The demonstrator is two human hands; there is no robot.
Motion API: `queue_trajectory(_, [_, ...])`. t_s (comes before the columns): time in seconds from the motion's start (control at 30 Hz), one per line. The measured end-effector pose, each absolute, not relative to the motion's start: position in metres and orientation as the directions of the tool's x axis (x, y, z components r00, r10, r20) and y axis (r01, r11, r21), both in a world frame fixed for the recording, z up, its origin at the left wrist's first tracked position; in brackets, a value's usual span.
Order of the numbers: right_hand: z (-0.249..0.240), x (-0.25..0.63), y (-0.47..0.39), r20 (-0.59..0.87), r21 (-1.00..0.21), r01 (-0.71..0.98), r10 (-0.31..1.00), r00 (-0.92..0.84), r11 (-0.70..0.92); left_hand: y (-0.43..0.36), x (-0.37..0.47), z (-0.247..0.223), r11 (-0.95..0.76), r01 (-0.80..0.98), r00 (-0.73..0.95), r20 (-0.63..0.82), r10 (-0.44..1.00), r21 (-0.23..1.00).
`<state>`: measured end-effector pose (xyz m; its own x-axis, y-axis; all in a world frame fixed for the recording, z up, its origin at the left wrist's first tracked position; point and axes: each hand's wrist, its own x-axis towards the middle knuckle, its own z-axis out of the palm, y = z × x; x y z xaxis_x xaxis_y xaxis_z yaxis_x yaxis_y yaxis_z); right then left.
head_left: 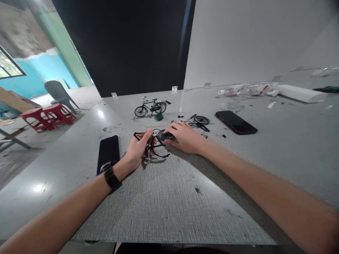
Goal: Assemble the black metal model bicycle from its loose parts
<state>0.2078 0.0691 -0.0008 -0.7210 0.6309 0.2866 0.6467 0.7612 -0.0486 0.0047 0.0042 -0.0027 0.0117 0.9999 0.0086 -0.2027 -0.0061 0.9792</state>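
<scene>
My left hand (137,150), with a black watch on its wrist, is closed round a small black bicycle frame (158,143). The thumb lies near a silvery round part. My right hand (184,137) has its fingers closed on a small spoked wheel (165,134), held against the frame. Just beyond my right hand lie a loose wheel (201,120) and thin black parts (202,127). Farther back stands a green model bicycle (150,107), upright, with a small green piece (159,117) in front of it.
A dark phone (108,151) lies beside my left wrist, another phone (236,122) to the right. Clear plastic packaging (251,89) and a white roll (299,93) lie at the back right. Black and white panels rise behind the grey table (169,208). Red stools (47,118) stand off left.
</scene>
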Motion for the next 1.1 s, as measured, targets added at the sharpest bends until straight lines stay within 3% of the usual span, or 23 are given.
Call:
queue_trajectory(0.27, [0.001, 0.205, 0.074, 0.32, -0.037, 0.68, 0.654, -0.686, 0.732, 0.005, 0.005, -0.002, 0.005, -0.203, -0.005, -0.006, 1.0, 0.979])
queue_trajectory(0.47, [0.001, 0.209, 0.077, 0.324, -0.096, 0.715, 0.701, -0.635, 0.693, 0.003, 0.006, -0.002, 0.014, -0.222, -0.008, -0.016, 1.0, 0.975])
queue_trajectory(0.8, [0.004, 0.202, 0.068, 0.316, -0.098, 0.62, 0.615, -0.723, 0.779, 0.005, 0.004, -0.003, -0.002, -0.21, -0.005, 0.001, 1.0, 0.978])
queue_trajectory(0.87, [0.009, 0.208, 0.072, 0.336, -0.094, 0.706, 0.69, -0.641, 0.702, 0.004, 0.004, -0.003, -0.001, -0.211, 0.006, 0.002, 1.0, 0.977])
queue_trajectory(0.93, [0.015, 0.223, 0.08, 0.354, -0.09, 0.847, 0.811, -0.465, 0.525, 0.004, 0.004, -0.003, 0.002, -0.214, 0.019, 0.003, 1.0, 0.977])
queue_trajectory(1.1, [0.017, 0.275, 0.111, 0.367, -0.064, 0.978, 0.916, -0.163, 0.2, 0.004, 0.004, -0.004, 0.001, -0.225, 0.015, 0.003, 1.0, 0.974])
